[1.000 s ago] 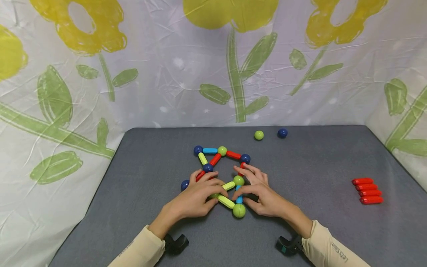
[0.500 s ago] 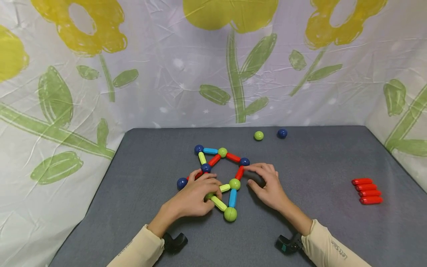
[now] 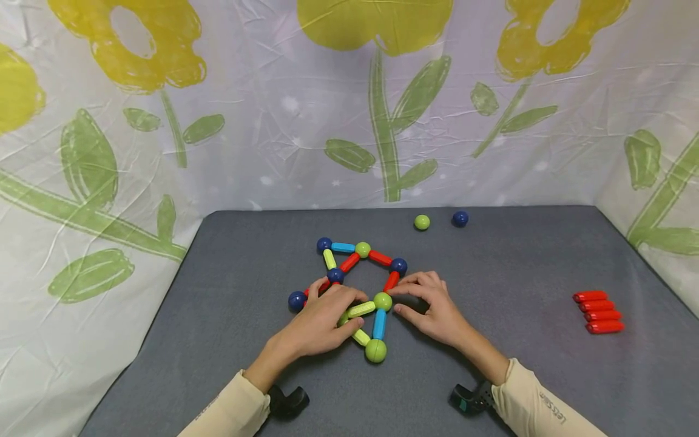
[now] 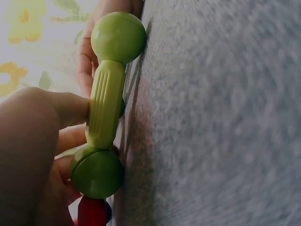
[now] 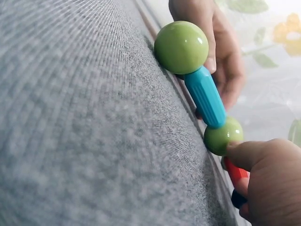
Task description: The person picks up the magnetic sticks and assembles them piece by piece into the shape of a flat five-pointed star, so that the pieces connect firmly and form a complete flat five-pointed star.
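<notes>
A flat frame of magnetic sticks and balls lies on the table in front of me. My left hand (image 3: 327, 318) grips its lower left corner, thumb against a yellow-green stick (image 4: 106, 103) and fingers reaching over the other side. That corner's green ball (image 4: 98, 173) is mostly covered by the hand in the head view. My right hand (image 3: 428, 306) is at the frame's right side, its thumb touching a green ball (image 5: 223, 136) and its index finger beside a red stick (image 3: 391, 281). A blue stick (image 3: 379, 325) joins this ball to the lowest green ball (image 3: 375, 351).
A loose green ball (image 3: 422, 222) and a loose blue ball (image 3: 460, 218) lie near the far edge. Several red sticks (image 3: 604, 315) are lined up at the right. A cloth printed with flowers (image 3: 262, 121) hangs behind the table.
My right hand has left the blue stick, moved right, then brought its fingers down to the green ball. The frame's lower part has shifted slightly left. My left fingers have stretched rightward.
</notes>
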Available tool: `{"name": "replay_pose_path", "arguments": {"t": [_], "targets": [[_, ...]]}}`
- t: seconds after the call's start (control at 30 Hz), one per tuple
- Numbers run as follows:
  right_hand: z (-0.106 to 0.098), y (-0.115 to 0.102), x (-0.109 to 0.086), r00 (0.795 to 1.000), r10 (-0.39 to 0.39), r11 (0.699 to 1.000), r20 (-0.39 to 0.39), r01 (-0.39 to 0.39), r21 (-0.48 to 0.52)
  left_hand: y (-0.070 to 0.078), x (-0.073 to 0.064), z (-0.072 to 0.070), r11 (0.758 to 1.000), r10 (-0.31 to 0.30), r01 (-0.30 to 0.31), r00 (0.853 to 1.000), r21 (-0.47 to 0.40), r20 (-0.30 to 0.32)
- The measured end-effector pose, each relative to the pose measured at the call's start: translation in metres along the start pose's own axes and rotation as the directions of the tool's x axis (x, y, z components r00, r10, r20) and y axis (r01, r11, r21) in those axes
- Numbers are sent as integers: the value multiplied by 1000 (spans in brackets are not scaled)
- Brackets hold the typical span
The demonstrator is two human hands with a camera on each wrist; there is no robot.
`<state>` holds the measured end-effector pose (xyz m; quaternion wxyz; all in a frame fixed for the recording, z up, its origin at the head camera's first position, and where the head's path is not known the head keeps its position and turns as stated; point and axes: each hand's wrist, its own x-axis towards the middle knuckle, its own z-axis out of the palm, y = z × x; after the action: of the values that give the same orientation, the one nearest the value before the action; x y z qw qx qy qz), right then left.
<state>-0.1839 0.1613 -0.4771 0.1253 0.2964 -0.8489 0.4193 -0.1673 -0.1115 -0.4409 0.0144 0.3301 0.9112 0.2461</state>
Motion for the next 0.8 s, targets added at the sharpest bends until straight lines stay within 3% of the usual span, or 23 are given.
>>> {"name": "replay_pose_path", "arguments": {"t": [0.33,0.8], "targets": [[1,3,-2,999,-33,999,8,33,25,1,-1,-1,998,-13,14,1000,61,-11],[2,3,0,993,66,998,-100,-67,-5,2,1,-1,997,-45,45,999,62,-8]]}}
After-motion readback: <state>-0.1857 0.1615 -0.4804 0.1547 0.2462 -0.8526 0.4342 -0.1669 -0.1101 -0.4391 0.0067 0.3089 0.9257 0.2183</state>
